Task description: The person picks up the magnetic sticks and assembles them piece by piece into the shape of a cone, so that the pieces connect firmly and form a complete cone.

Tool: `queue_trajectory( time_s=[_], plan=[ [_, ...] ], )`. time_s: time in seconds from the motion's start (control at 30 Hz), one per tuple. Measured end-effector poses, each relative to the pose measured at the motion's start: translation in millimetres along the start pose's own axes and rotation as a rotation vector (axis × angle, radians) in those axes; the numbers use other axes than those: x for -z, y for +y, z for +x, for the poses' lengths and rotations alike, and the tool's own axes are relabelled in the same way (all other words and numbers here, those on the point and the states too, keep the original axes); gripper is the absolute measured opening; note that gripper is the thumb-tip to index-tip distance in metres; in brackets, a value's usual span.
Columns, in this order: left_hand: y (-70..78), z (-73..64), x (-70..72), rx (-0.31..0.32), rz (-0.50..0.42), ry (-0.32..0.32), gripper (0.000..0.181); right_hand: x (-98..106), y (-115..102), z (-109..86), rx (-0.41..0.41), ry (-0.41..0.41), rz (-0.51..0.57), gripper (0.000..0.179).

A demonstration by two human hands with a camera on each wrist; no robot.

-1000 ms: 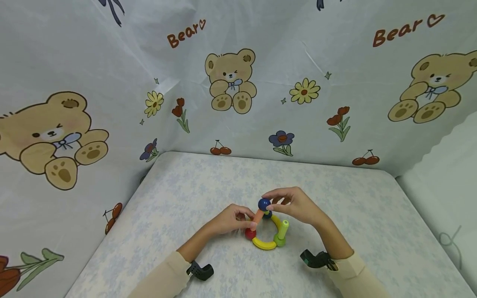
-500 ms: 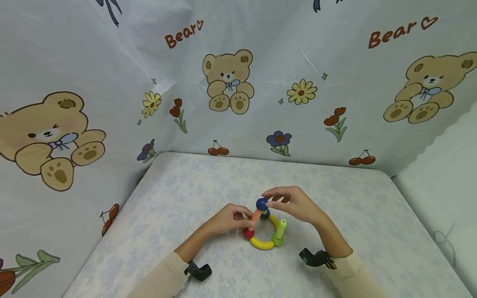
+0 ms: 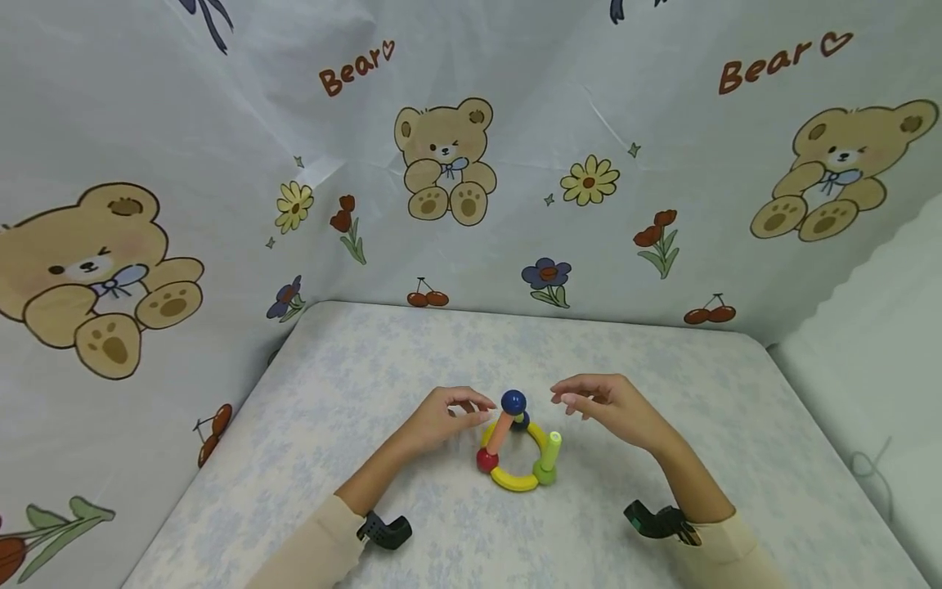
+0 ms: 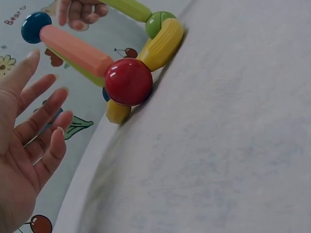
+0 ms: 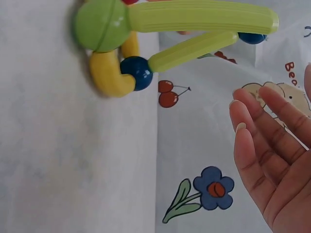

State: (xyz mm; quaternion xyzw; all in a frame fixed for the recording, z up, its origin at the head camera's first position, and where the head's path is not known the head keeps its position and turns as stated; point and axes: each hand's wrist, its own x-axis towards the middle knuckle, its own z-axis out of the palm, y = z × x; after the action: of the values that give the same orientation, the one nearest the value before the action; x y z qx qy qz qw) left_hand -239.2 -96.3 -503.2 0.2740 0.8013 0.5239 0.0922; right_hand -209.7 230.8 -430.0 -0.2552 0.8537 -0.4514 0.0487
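Observation:
A magnetic stick-and-ball toy stands on the table. Curved yellow sticks (image 3: pixel 513 483) form its ring, with a red ball (image 4: pixel 129 81), a green ball (image 5: pixel 102 24) and a rear blue ball (image 5: pixel 136 73) at the joints. From the red ball an orange stick (image 4: pixel 75 51) slants up to a top blue ball (image 3: pixel 513 402), which a light-green stick (image 5: pixel 194 51) also meets from behind. Another light-green stick (image 3: pixel 552 450) rises from the green ball, its upper end bare. My left hand (image 3: pixel 450 415) hovers just left of the toy, fingers loose. Apart from it on the right is my right hand (image 3: pixel 614 406), fingers relaxed.
The pale patterned tabletop (image 3: pixel 383 352) extends around the toy. A bear-print cloth (image 3: pixel 471 262) hangs behind and at the left. Black wrist cameras (image 3: pixel 386 532) sit at both wrists. A thin cord (image 3: pixel 876 470) lies by the right edge.
My left hand has let go of the orange stick and drawn back left. My right hand has released the top blue ball and moved right. The toy stands by itself.

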Motion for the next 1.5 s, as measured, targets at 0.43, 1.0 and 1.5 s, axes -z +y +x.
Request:
queue_trajectory(
  time_s=[0.43,1.0,1.5],
  plan=[
    [31.0,13.9,10.1,-0.043,-0.001,0.01,0.034,-4.3,14.1,-34.6,-0.041,-0.112,-0.03,0.027],
    [35.5,13.8,-7.1,-0.067,-0.057,-0.001,0.031,-29.8,4.3,-29.7,-0.006,-0.095,-0.042,0.027],
    [33.1,15.3,-10.2,-0.077,-0.089,0.003,0.031,-34.8,1.6,-17.4,0.027,-0.119,-0.057,0.019]
  ],
)
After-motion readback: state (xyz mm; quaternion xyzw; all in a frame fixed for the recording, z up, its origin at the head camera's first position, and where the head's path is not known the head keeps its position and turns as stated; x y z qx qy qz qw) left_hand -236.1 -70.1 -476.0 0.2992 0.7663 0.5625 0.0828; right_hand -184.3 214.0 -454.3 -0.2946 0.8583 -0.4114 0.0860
